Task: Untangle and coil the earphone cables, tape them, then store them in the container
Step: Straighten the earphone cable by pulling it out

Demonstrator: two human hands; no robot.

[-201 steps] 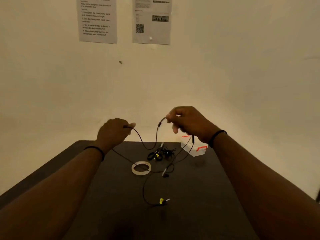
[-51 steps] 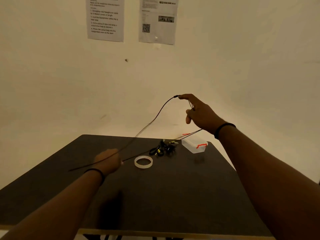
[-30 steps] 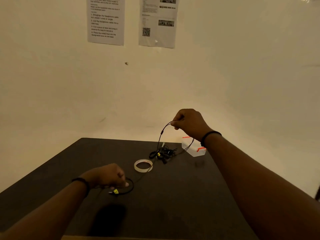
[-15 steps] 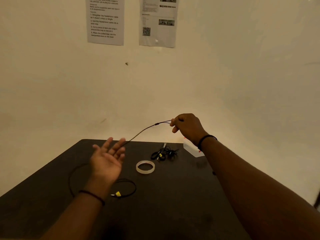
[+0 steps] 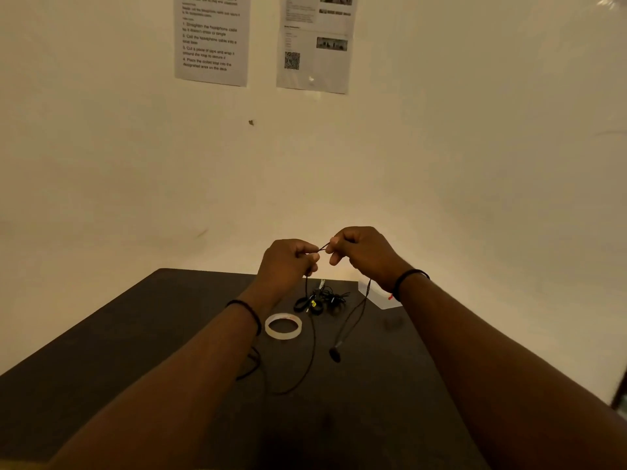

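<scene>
In the head view, both hands have come together just above the far edge of the table [image 5: 135, 351], at the centre of the frame. Half a second earlier the left hand [image 5: 288, 266] was open, palm up, low at the left with nothing in it; now its fingers are curled and pinch the earphone cable [image 5: 311, 340]. The right hand [image 5: 363, 252], which was already holding the cable raised, has dropped slightly and moved in, so the two hands pinch the same short stretch between them, almost touching.

From the left hand one strand drops past the tape roll [image 5: 283, 326] and sweeps in a loose arc over the lower centre of the table. From the right hand another strand hangs down to an earbud [image 5: 335, 353] lying on the table just right of centre.

The pile of other earphones [image 5: 320, 300] lies beyond the tape roll, untouched. The clear container [image 5: 373, 293] with red clips sits at the far right corner, partly behind the right wrist.

The cable seems freed from the pile and stretched out, so this regrip probably starts the coiling. Taping and storing are not yet begun.
</scene>
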